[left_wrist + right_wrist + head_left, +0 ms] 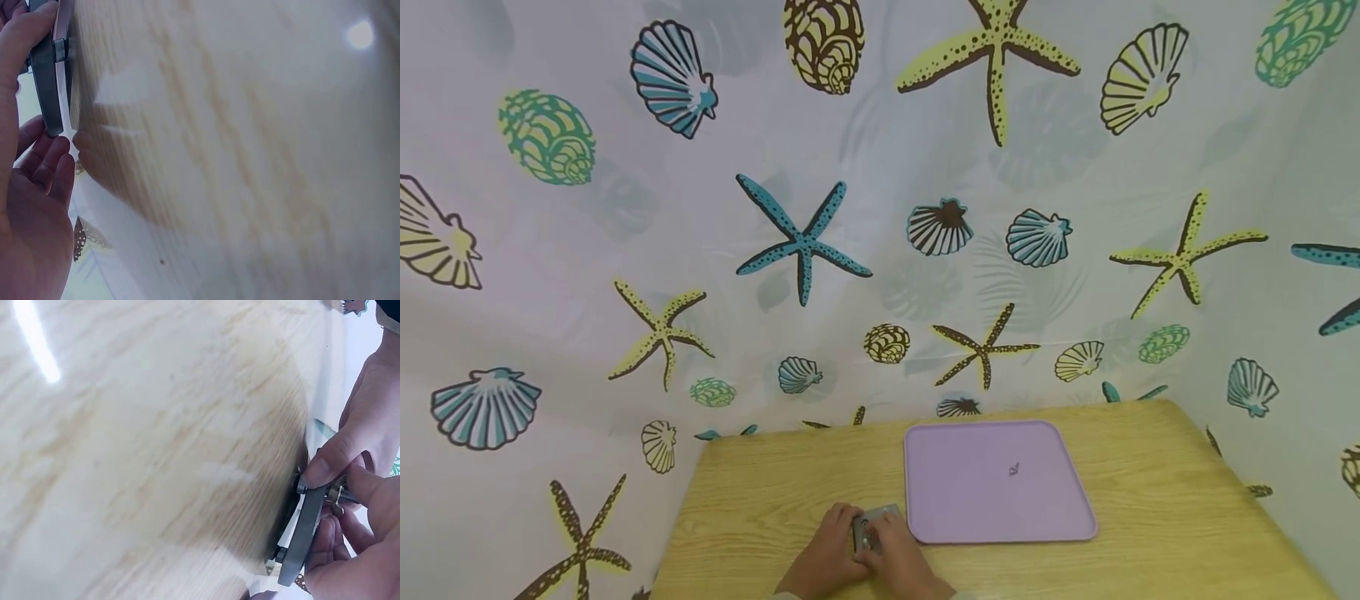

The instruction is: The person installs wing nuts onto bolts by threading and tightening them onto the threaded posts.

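Between left hand (832, 548) and right hand (901, 557), plate (306, 530) (with screw (348, 496)).

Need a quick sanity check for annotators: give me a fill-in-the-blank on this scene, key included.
1. In the head view, the left hand and right hand are to the ____ of the lavender tray.
2. The flat plate held in both hands is ____ in color.
3. Small metallic pieces lie on the lavender ____.
4. The backdrop is printed with seashells and five-armed ____.

Missing words: left; gray; tray; starfish.
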### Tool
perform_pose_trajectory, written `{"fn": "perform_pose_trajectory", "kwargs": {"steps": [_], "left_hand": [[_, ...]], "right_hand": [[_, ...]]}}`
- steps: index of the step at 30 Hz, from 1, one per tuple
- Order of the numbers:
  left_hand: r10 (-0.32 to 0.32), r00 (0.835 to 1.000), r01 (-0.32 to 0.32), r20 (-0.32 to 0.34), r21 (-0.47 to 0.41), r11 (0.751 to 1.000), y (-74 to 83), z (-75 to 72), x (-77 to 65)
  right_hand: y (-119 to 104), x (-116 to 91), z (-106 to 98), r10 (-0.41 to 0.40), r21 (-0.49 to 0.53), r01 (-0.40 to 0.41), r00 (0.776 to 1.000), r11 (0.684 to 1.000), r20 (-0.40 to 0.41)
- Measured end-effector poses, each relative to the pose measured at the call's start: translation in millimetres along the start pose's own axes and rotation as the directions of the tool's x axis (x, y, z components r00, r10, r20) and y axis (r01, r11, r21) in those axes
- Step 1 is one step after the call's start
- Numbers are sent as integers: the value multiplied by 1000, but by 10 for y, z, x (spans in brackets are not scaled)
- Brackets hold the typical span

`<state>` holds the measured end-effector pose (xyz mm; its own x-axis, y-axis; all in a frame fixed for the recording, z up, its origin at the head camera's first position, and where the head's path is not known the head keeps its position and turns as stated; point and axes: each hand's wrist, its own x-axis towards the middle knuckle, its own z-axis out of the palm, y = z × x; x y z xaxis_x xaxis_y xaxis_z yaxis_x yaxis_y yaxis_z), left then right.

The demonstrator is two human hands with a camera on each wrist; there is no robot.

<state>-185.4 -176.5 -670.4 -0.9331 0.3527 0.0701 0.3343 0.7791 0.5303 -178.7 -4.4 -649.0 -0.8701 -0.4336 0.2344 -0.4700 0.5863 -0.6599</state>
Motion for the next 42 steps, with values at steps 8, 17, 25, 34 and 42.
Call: {"fn": "perform_pose_trajectory", "kwargs": {"steps": [8, 17, 25, 34, 42], "left_hand": [[-18, 1000, 18, 2, 16, 1000, -7, 9, 3], [-19, 1000, 20, -10, 24, 1000, -1, 0, -12], [-10, 1000, 10, -10, 31, 999, -12, 8, -9], [16, 1000, -16, 1, 19, 1000, -29, 14, -3], [-5, 1000, 5, 10, 26, 1000, -19, 6, 3]], "right_hand": [[-24, -7, -40, 45, -7, -44, 999, 999, 7], [-26, -88, -63, 70, 111, -76, 996, 991, 57], [-26, -73, -33, 82, 102, -89, 994, 991, 77], [-9, -22, -15, 35, 53, -37, 999, 998, 30], [-3, 2, -3, 52, 33, -52, 999, 998, 11]]}}
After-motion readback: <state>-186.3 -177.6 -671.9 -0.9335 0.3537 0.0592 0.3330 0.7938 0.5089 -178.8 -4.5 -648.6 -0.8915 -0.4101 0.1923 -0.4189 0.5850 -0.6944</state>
